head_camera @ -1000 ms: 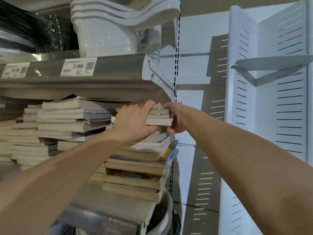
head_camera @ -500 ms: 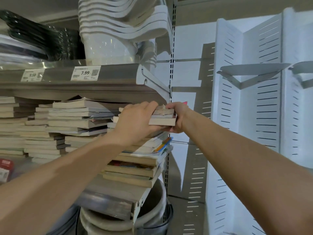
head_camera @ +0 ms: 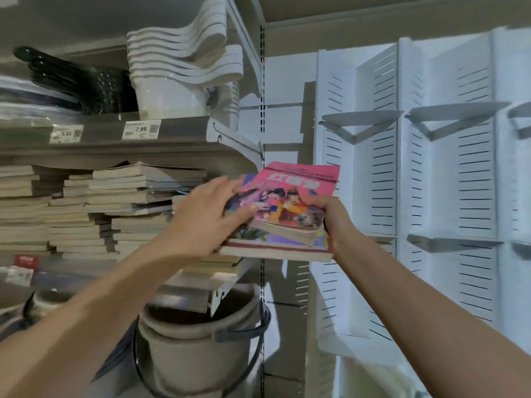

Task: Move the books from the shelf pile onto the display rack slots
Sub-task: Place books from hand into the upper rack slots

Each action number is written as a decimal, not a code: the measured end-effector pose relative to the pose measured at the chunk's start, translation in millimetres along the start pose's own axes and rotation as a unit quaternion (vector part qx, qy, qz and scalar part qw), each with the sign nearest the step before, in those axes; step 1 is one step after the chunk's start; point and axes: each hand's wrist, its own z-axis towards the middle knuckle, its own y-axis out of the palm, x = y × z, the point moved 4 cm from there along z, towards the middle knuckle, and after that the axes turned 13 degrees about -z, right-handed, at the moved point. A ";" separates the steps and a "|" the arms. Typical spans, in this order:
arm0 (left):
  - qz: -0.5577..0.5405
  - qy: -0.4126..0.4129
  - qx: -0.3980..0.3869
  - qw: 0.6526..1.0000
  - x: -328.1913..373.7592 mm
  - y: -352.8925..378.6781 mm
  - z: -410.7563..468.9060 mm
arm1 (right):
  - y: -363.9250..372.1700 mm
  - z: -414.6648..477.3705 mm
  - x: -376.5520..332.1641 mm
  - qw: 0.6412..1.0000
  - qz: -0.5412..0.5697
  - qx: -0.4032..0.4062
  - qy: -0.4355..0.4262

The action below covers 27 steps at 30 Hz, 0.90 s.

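Pink-covered books (head_camera: 287, 208) now lifted off pile (head_camera: 129, 202), tilted up; left hand (head_camera: 201, 219), right hand (head_camera: 334, 222) clamp opposite edges; rack (head_camera: 373, 168) right of hands, next

A stack of white plastic tubs (head_camera: 172, 81) is sitting on the upper shelf (head_camera: 186, 130), with dark perforated pans (head_camera: 83, 81) lying nested just to its left. Two price labels are hanging on that shelf's front edge: one (head_camera: 141, 129) is showing 7.99, while the other (head_camera: 66, 134), further left, is too blurred to read. Below, a grey bucket (head_camera: 198, 349) is standing nested in another, its dark handle (head_camera: 244, 334) hanging across the front. A small red tag (head_camera: 26, 260) is showing at the far left.
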 end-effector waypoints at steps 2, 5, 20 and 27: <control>-0.133 -0.112 0.019 0.985 -18.1 -5.1 -9.3 | -7.1 -32.5 -2.8 1.000 -0.021 -0.007 -0.010; -0.471 -0.264 -0.062 0.840 -24.7 9.8 -34.5 | -13.3 -81.6 -10.1 0.997 -0.074 0.012 -0.029; -0.773 -0.308 -0.189 0.521 94.8 66.8 -196.8 | -55.5 -240.6 -16.1 0.966 -0.193 0.041 -0.165; -0.738 -0.252 -0.030 0.626 128.2 88.7 -162.8 | -113.7 -239.4 3.5 0.988 -0.148 0.011 -0.033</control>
